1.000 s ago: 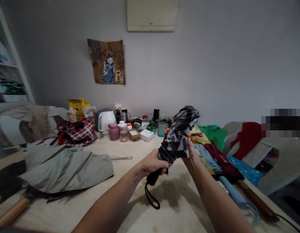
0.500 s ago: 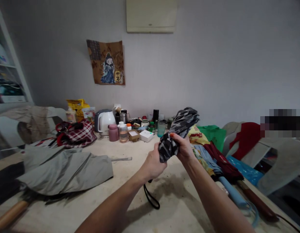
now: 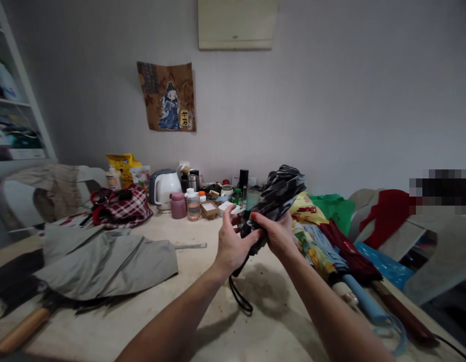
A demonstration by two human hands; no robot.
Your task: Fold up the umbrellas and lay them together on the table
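Observation:
A folded umbrella (image 3: 280, 193) in black, grey and white camouflage cloth slants above the table, its canopy bunched and its black wrist strap (image 3: 241, 300) hanging below. My right hand (image 3: 280, 232) is closed around the lower part of the canopy, thumb lying across the front. Beside the umbrella's lower left side is my left hand (image 3: 233, 241), fingers apart and loosely curved, with the thumb tip against the cloth. Some of its fingertips are hidden behind the fabric.
On the left lies a grey umbrella (image 3: 115, 266) with a wooden handle (image 3: 23, 329). Several folded umbrellas, one dark red (image 3: 342, 249), lie at the right. Along the wall stand a white kettle (image 3: 167, 188), a pink jar (image 3: 178, 205), bottles and small boxes.
My left hand has loosened from its closed grip on the umbrella's lower end and spread its fingers. My right hand still holds the umbrella, which has shifted slightly left.

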